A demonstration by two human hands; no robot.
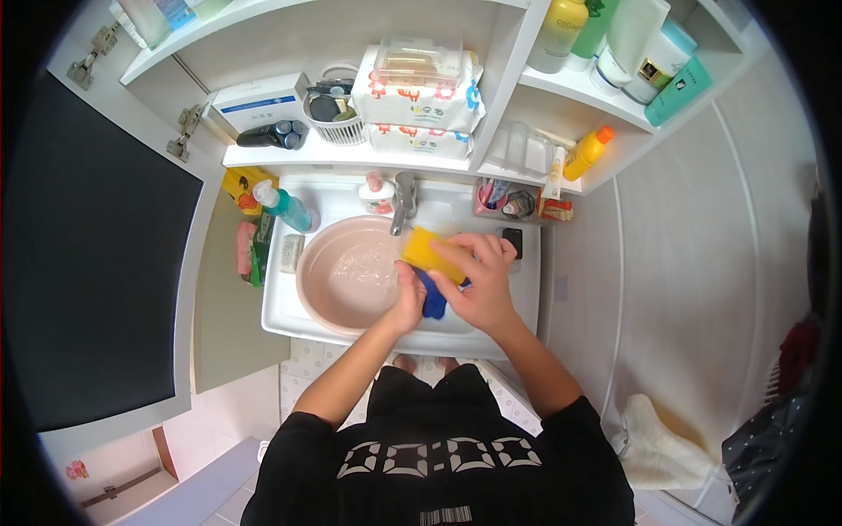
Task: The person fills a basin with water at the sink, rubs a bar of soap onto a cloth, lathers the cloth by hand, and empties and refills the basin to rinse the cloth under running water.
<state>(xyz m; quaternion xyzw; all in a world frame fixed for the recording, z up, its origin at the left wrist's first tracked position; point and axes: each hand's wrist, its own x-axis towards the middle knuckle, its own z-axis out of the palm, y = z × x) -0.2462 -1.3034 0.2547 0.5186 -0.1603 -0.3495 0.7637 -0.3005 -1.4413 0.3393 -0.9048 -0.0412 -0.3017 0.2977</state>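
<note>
My right hand [482, 282] is wrapped round a yellow, block-shaped thing [428, 252] and holds it tilted beside the faucet. I cannot make out its exact kind. A dark blue cloth [434, 300] bunches between my two hands, below the yellow thing. My left hand [407, 300] is closed at the cloth's left side, its fingers partly hidden. Both hands are over the right rim of a pink wash basin [346, 272] with bubbly water in it. The metal faucet [403, 203] stands behind the basin.
On the white sink counter [279, 309] stand a teal pump bottle [289, 209], a pale bar [292, 253] and a pink-and-white pump bottle [377, 195]. A cup with toothbrushes [493, 195] is at the right. Shelves [421, 165] overhang the back; an open mirrored door [96, 254] juts out left.
</note>
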